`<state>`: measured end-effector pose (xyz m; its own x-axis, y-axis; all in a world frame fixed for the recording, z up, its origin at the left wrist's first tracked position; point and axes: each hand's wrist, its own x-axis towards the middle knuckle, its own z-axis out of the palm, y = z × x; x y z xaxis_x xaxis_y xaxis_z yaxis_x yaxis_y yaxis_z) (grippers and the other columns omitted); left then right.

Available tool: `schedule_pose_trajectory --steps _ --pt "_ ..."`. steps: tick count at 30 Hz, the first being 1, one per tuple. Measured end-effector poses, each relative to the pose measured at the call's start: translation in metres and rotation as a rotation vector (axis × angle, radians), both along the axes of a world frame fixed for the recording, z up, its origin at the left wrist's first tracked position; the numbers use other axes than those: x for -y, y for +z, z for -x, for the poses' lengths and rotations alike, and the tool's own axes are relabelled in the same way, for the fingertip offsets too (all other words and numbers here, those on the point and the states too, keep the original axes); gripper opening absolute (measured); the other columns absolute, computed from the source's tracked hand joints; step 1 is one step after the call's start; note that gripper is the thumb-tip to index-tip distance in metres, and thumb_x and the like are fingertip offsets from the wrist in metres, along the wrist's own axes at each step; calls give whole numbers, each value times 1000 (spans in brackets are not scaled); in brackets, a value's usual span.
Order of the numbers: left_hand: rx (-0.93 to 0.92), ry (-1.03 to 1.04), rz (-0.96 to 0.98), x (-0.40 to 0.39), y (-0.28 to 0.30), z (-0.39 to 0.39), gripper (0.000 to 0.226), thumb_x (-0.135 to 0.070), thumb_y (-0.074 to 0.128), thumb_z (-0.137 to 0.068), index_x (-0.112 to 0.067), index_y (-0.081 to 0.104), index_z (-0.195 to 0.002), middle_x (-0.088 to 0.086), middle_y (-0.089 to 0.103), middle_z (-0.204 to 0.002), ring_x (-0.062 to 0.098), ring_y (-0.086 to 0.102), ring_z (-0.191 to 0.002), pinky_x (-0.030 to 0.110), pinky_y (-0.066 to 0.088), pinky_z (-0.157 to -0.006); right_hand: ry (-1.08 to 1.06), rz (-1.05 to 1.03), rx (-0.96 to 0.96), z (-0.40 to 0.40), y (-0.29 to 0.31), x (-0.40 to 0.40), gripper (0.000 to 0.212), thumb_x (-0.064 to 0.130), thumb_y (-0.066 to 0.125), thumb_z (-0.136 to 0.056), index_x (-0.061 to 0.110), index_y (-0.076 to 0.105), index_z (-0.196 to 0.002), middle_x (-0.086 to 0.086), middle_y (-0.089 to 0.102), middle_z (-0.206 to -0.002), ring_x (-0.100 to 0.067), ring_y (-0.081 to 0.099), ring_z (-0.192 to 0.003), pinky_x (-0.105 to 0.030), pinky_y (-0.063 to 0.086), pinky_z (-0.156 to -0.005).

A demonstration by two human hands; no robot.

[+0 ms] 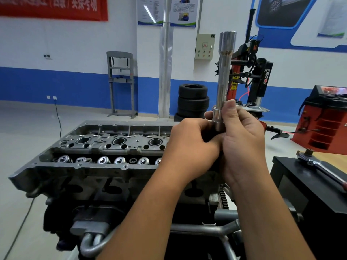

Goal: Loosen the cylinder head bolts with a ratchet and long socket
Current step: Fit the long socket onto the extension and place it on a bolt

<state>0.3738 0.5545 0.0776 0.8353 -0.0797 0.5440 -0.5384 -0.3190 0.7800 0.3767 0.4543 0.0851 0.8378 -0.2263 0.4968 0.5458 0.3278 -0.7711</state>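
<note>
Long socket [224, 77] stood upright, open end up, held in front of the chest above the right end of the cylinder head [105, 147]. Right hand [242, 141] curled round its lower collar, thumb pressed on the chrome. Left hand [187, 147] gripped a dark part just below the socket; what that part was could not be told. Both hands touching. Head sat on the engine block, valve springs [103, 160] exposed in a row. A ratchet [319, 164] lay on the black counter [300, 184] to the right, untouched. Behind: tyre changer [261, 76] lettered "power", stacked tyres [193, 100], red banner [54, 7] with characters too blurred to read
</note>
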Motion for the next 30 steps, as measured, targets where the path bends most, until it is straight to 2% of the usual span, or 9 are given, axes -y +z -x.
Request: schedule_pose_trajectory --steps 4,8,10,14,17,19,21,27,30 --pt "-40 -60 4 -1 3 2 12 -20 71 -97 -27 79 -90 -9 78 -84 9 74 -82 37 62 -78 14 -13 5 -1 0 0 35 49 66 -89 17 75 -77 -11 73 -83 -30 68 -82 -68 55 -93" --pt "-8 1 -10 1 1 2 9 -25 78 -91 -33 75 -87 -12 77 -87 3 72 -84 40 63 -83 19 -53 26 -1 -1 2 38 47 82 -71 16 69 -89 -11 75 -87 -28 71 -84 -59 61 -87" --pt "3 18 -9 1 1 2 8 -27 79 -90 -32 76 -85 -12 77 -84 2 72 -81 39 64 -81 21 -45 23 -1 -1 1 33 45 77 -76 15 69 -87 -11 74 -86 -28 71 -83 -58 61 -86" --pt "-42 -48 6 0 3 2 11 -22 70 -97 -21 80 -92 -6 77 -82 15 74 -81 43 63 -78 2 -33 -5 -2 -1 0 36 49 63 -89 16 72 -79 -10 74 -82 -29 70 -80 -67 57 -89" --pt "-26 -38 7 0 2 2 10 -19 72 -96 -25 80 -96 -16 77 -90 5 72 -90 36 62 -85 23 -54 -5 -3 -1 0 37 42 60 -100 22 75 -73 -10 74 -81 -30 68 -78 -68 56 -90" --pt "-3 -3 2 0 1 1 6 -22 77 -93 -28 79 -94 -17 76 -91 1 71 -90 34 61 -87 45 -79 9 -1 0 -1 30 49 74 -84 20 72 -82 -11 74 -84 -30 68 -80 -66 56 -90" --pt "9 36 6 0 -1 1 6 -26 82 -88 -29 77 -89 -13 76 -87 1 71 -85 37 63 -84 30 -67 16 -1 -1 1 40 51 82 -68 19 68 -87 -11 74 -86 -30 70 -82 -64 58 -89" --pt "-35 -38 8 0 3 1 9 -19 73 -96 -23 81 -100 -10 79 -90 8 74 -88 40 63 -84 18 -43 -3 -3 -1 0 36 51 64 -85 16 73 -78 -10 74 -82 -30 69 -80 -68 56 -90" --pt "-12 -20 5 0 2 1 11 -18 77 -93 -27 80 -99 -13 79 -95 3 72 -94 36 61 -90 52 -72 8 -3 0 -1 31 46 67 -91 19 75 -77 -11 73 -82 -30 67 -82 -69 54 -94"
